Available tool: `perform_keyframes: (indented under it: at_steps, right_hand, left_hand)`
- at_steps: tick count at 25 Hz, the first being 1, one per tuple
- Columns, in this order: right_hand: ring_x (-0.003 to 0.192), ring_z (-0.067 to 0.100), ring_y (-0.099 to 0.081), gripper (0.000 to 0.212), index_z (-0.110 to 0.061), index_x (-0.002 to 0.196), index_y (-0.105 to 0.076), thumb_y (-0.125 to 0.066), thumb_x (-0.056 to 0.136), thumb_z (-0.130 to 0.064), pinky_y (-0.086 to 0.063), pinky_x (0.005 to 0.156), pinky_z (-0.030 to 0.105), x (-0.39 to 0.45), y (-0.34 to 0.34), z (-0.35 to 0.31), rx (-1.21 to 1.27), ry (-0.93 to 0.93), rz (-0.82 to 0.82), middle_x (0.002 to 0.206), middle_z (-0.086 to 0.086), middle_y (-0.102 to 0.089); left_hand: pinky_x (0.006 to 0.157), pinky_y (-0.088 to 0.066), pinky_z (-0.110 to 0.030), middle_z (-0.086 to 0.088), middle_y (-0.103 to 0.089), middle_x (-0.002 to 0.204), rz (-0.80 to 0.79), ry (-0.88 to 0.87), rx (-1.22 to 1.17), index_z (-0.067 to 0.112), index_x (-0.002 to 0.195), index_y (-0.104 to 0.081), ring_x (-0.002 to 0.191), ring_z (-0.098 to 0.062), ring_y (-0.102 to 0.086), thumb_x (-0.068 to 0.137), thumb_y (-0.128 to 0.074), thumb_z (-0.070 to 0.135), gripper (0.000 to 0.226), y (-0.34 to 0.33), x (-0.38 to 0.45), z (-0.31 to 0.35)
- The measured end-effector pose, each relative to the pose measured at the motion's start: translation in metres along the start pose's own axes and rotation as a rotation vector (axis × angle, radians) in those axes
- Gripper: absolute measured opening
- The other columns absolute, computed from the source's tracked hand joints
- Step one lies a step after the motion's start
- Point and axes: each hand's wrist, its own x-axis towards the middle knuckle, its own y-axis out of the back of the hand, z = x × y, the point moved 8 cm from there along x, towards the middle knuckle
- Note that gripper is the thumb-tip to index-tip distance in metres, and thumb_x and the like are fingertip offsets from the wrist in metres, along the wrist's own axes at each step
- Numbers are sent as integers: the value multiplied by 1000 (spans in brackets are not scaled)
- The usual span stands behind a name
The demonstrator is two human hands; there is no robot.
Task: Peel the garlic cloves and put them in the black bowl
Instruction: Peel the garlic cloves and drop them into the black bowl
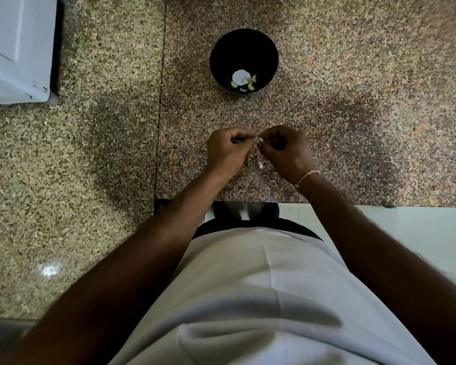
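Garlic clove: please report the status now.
Left hand and right hand pinch small pale garlic clove. Round black bowl holds peeled cloves. Peel scrap below; path clear.

The black bowl (pixel 244 60) stands alone on the speckled desk (pixel 353 75), open side up, with a few peeled cloves (pixel 249 84) low in its bottom. Bare desk runs between the bowl and the hands (pixel 258 147), so the way straight ahead to it is open. Bare desk also lies to the right of the bowl. Well to the left of the bowl a white appliance (pixel 16 48) blocks the far corner. A scrap of peel (pixel 260 164) lies on the desk nearer than the bowl.
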Motion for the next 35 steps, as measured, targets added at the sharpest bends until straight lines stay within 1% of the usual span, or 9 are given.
perform_keyframes:
  at_steps: [5, 14, 17, 20, 24, 27, 30, 32, 35]
  right_hand:
    - [72, 10, -72, 12, -22, 94, -74, -79, 84, -17, -62, 67, 42, 0, 3, -5, -21, 51, 7, 80, -6, -74]
    - [76, 11, -70, 18, -23, 100, -77, -80, 85, -14, -61, 68, 36, 0, 6, -11, -36, 135, 20, 89, -4, -74]
    - [77, 3, -66, 19, -21, 103, -78, -81, 85, -14, -56, 67, 22, 2, 7, -12, -70, 174, 11, 92, -6, -70]
    - [73, -7, -59, 17, -21, 104, -79, -80, 87, -15, -42, 64, 4, 2, 8, -15, -146, 207, 3, 91, -9, -66]
    - [72, -10, -58, 16, -20, 105, -80, -78, 89, -16, -41, 64, 1, 3, 9, -16, -172, 219, 7, 93, -8, -69]
    - [77, -1, -65, 16, -22, 106, -80, -77, 91, -18, -46, 68, 5, 3, 9, -15, -132, 201, 4, 95, -8, -74]
    - [84, 5, -71, 16, -21, 107, -79, -77, 91, -19, -57, 73, 23, 3, 8, -10, 9, 142, 3, 95, -9, -76]
    - [77, 4, -70, 16, -19, 107, -78, -77, 92, -16, -58, 69, 31, 2, 5, -3, 104, 83, -10, 88, -8, -76]
    - [66, 10, -64, 14, -17, 107, -76, -75, 94, -12, -58, 61, 43, 0, 2, 4, 246, -16, -32, 80, -5, -75]
  left_hand:
    - [70, -60, -40, -3, -76, 79, -87, 21, -46, 11, 92, -80, 72, -17, -69, 92, -76, 20, 10, -7, -1, -4]
    - [72, -62, -45, -10, -76, 79, -70, 38, -65, 4, 90, -78, 71, -21, -69, 87, -79, 8, 5, -2, 2, -2]
    - [69, -62, -47, -11, -75, 75, -67, 36, -40, 5, 87, -80, 66, -22, -68, 86, -79, 8, 4, -2, 2, -3]
    - [67, -61, -39, -8, -76, 75, -71, 33, -25, 3, 87, -80, 66, -17, -68, 86, -79, 6, 3, -1, 2, -1]
    - [70, -62, -45, -13, -76, 77, -79, 48, -37, 4, 86, -79, 68, -20, -68, 86, -79, 6, 2, -4, 3, -1]
    - [74, -62, -46, -21, -75, 84, -102, 91, -102, 4, 88, -77, 71, -25, -68, 91, -75, 6, 4, -7, 4, -4]
    - [83, -63, -53, -25, -74, 92, -157, 116, -162, 2, 93, -75, 79, -34, -72, 96, -72, 7, 6, -12, 4, -8]
    - [83, -64, -54, -27, -74, 95, -169, 125, -185, 1, 95, -74, 81, -34, -72, 97, -71, 9, 8, -14, 4, -11]
    - [77, -66, -44, -25, -73, 93, -141, 149, -274, 2, 95, -72, 81, -30, -71, 98, -69, 6, 6, -13, 2, -13]
